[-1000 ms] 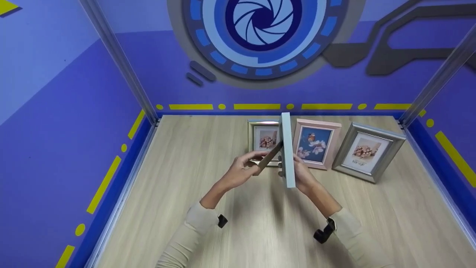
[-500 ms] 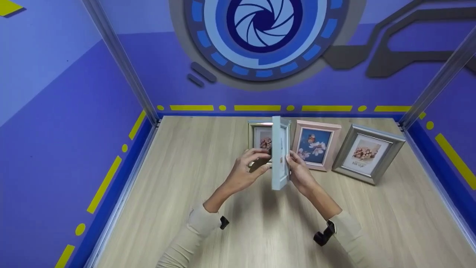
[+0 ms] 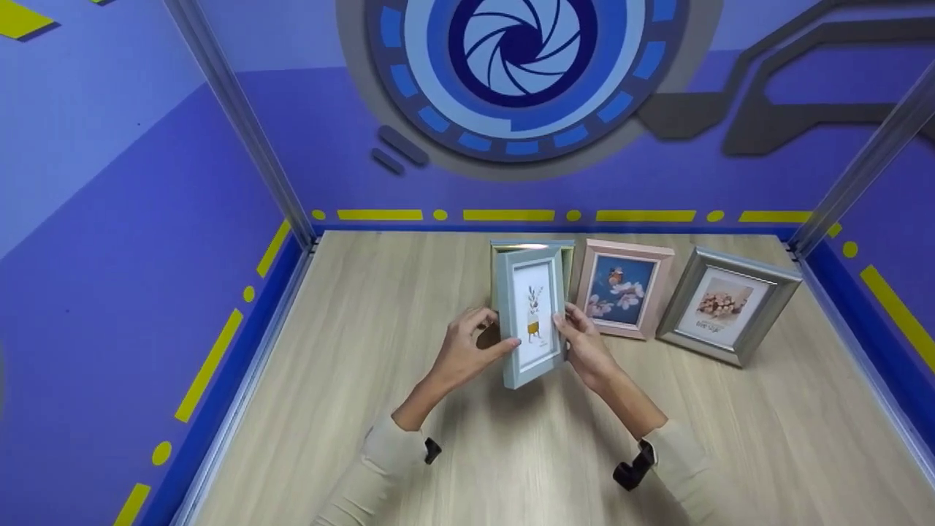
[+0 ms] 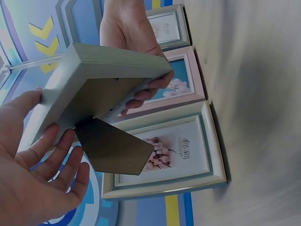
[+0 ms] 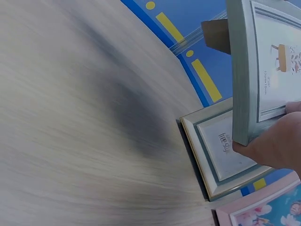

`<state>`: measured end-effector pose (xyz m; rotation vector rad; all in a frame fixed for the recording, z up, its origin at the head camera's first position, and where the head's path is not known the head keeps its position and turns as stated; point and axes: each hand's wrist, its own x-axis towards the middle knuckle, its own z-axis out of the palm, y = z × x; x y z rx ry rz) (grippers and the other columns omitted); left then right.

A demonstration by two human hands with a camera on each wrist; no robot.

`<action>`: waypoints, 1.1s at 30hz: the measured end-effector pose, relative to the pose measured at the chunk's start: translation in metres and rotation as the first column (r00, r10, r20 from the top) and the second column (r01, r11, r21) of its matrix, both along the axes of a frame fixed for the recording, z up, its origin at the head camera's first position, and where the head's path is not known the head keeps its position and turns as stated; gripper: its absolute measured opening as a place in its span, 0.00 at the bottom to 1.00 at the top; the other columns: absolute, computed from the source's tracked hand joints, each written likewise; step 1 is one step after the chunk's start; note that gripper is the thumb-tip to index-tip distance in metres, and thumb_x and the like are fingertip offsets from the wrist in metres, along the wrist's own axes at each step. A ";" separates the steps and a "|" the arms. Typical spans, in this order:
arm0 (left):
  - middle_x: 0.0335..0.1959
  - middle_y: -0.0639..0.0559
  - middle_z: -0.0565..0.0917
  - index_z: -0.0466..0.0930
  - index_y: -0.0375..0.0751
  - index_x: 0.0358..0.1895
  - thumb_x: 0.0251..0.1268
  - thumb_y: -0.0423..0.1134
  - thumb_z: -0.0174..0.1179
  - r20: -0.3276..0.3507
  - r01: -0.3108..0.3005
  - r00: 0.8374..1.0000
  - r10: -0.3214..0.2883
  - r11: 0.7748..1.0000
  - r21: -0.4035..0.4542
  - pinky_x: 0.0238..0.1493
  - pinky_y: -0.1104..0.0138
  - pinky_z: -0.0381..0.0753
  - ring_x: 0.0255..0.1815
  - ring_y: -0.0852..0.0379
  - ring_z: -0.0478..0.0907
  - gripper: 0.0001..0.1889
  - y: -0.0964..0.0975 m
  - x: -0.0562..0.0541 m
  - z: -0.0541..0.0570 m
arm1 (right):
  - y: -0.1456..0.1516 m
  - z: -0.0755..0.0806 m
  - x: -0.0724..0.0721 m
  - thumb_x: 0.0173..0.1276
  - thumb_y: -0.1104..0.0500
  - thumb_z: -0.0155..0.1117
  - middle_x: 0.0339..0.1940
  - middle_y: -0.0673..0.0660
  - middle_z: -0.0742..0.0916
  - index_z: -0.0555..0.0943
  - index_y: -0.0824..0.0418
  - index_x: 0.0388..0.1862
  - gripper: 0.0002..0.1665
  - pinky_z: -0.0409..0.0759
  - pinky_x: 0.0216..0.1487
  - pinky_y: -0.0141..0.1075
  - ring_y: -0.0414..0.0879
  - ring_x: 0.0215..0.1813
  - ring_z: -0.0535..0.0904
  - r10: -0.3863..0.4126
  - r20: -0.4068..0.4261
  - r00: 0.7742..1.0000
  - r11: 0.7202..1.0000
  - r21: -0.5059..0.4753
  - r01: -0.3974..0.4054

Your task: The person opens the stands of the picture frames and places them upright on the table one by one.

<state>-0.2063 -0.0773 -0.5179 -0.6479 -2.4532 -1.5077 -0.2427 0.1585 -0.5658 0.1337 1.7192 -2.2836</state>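
Note:
Both hands hold a pale blue-green picture frame (image 3: 532,299) upright above the table, its plant print facing the head camera. My left hand (image 3: 467,347) pinches the left edge, thumb at the front and fingers behind. At the right edge my right hand (image 3: 588,347) grips it, thumb on the front border and fingers curled round the back. From the left wrist view the brown backing shows, with its easel stand (image 4: 113,146) swung out. A gold-edged frame (image 3: 533,246) stands just behind and is mostly covered in the head view.
To the right stand a pink frame (image 3: 624,288) with a bird-and-blossom picture and a silver frame (image 3: 730,303) turned at an angle. They rest on a light wood table (image 3: 365,307), bounded by blue-purple panels (image 3: 292,131) at the back and sides.
The held frame has turned from edge-on to show its front and shifted left and slightly nearer. My left hand has gone from the stand at its back to its left edge.

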 end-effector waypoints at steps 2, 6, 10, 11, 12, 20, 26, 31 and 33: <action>0.43 0.40 0.83 0.81 0.37 0.44 0.62 0.45 0.72 0.005 -0.018 1.000 0.018 1.000 -0.017 0.49 0.55 0.80 0.48 0.44 0.79 0.17 -0.005 0.003 -0.005 | -0.002 -0.002 0.000 0.81 0.56 0.53 0.63 0.53 0.75 0.61 0.58 0.77 0.30 0.72 0.62 0.40 0.45 0.62 0.71 0.004 -0.013 1.000 1.000 0.006 -0.004; 0.45 0.44 0.84 0.82 0.37 0.46 0.65 0.45 0.70 0.025 -0.032 0.999 0.032 0.999 -0.013 0.49 0.53 0.84 0.48 0.42 0.81 0.16 -0.017 0.006 -0.015 | -0.006 -0.005 -0.002 0.81 0.57 0.54 0.67 0.55 0.74 0.62 0.58 0.76 0.29 0.72 0.61 0.40 0.46 0.63 0.70 0.004 -0.039 0.999 1.000 0.023 -0.003; 0.47 0.44 0.86 0.83 0.37 0.49 0.67 0.43 0.69 0.060 -0.040 0.997 0.038 0.999 0.027 0.49 0.51 0.86 0.47 0.44 0.84 0.15 -0.029 0.009 -0.028 | -0.011 -0.009 -0.002 0.80 0.58 0.55 0.68 0.59 0.74 0.64 0.59 0.75 0.28 0.74 0.59 0.37 0.46 0.62 0.71 -0.006 -0.080 0.997 0.995 0.100 0.014; 0.48 0.44 0.86 0.83 0.37 0.51 0.67 0.43 0.69 0.074 -0.048 0.996 0.046 0.998 0.035 0.49 0.51 0.86 0.47 0.45 0.84 0.16 -0.032 0.009 -0.031 | -0.013 -0.010 -0.002 0.80 0.59 0.56 0.67 0.60 0.75 0.65 0.60 0.75 0.28 0.74 0.58 0.36 0.46 0.61 0.72 -0.010 -0.097 0.995 0.991 0.129 0.022; 0.49 0.43 0.86 0.83 0.37 0.52 0.67 0.43 0.68 0.088 -0.059 0.995 0.055 0.997 0.041 0.48 0.51 0.87 0.47 0.46 0.85 0.16 -0.035 0.009 -0.034 | -0.015 -0.010 -0.001 0.79 0.59 0.57 0.65 0.61 0.76 0.66 0.61 0.74 0.28 0.75 0.56 0.35 0.45 0.60 0.73 -0.014 -0.119 0.993 0.987 0.160 0.033; 0.51 0.38 0.87 0.81 0.34 0.60 0.68 0.39 0.67 0.172 -0.124 0.980 0.103 0.986 0.115 0.44 0.64 0.89 0.48 0.44 0.86 0.20 -0.053 0.010 -0.054 | -0.027 -0.017 0.002 0.76 0.62 0.61 0.54 0.64 0.84 0.77 0.67 0.61 0.18 0.82 0.46 0.30 0.41 0.50 0.80 -0.040 -0.294 0.955 0.941 0.309 0.135; 0.50 0.36 0.87 0.79 0.29 0.63 0.69 0.32 0.64 0.159 -0.151 0.979 0.126 0.976 0.156 0.54 0.53 0.86 0.50 0.39 0.85 0.21 -0.063 0.009 -0.064 | -0.036 -0.019 0.003 0.73 0.67 0.63 0.50 0.67 0.85 0.81 0.74 0.53 0.13 0.89 0.48 0.37 0.41 0.48 0.84 -0.056 -0.354 0.934 0.944 0.286 0.165; 0.54 0.37 0.86 0.79 0.33 0.64 0.70 0.31 0.63 0.195 -0.207 0.964 0.181 0.970 0.125 0.55 0.53 0.85 0.52 0.42 0.85 0.20 -0.072 0.010 -0.067 | -0.047 -0.022 0.002 0.72 0.71 0.62 0.51 0.71 0.85 0.82 0.77 0.53 0.14 0.88 0.50 0.43 0.45 0.49 0.84 -0.046 -0.385 0.922 0.947 0.278 0.163; 0.55 0.37 0.86 0.79 0.33 0.64 0.70 0.31 0.62 0.208 -0.226 0.957 0.200 0.968 0.111 0.52 0.55 0.87 0.52 0.42 0.85 0.20 -0.076 0.010 -0.069 | -0.052 -0.022 0.002 0.72 0.72 0.60 0.52 0.72 0.85 0.81 0.78 0.55 0.15 0.88 0.51 0.45 0.50 0.51 0.85 -0.035 -0.385 0.922 0.947 0.282 0.153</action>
